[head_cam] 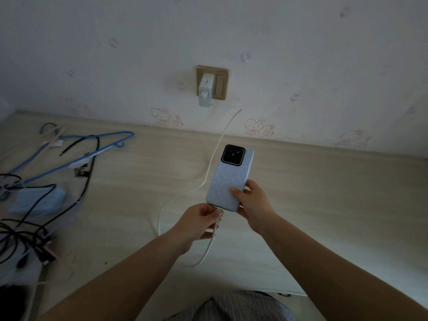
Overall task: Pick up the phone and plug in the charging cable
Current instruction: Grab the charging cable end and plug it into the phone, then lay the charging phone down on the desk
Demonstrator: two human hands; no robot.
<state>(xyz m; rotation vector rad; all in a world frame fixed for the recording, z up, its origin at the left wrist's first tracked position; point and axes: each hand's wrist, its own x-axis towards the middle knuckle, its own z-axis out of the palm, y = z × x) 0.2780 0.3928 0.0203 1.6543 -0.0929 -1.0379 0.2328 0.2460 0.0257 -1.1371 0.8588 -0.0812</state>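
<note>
At phone (228,179) base: left hand (199,222) pinching cable (215,156) plug

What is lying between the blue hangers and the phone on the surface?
In the head view, only the white charging cable crosses the bare pale surface between the blue hangers and the phone.

Little can be read here. The white charger (205,90) plugged into the wall socket (212,82) carries a short line of dark print on its upper face, but it is too small and blurred to make out. Below the socket, on either side, the wallpaper (301,42) bears faint pink cartoon cat figures (254,126), a printed motif with no lettering. The phone (229,179), lower than the socket, shows a dotted back with no legible brand or number.
</note>
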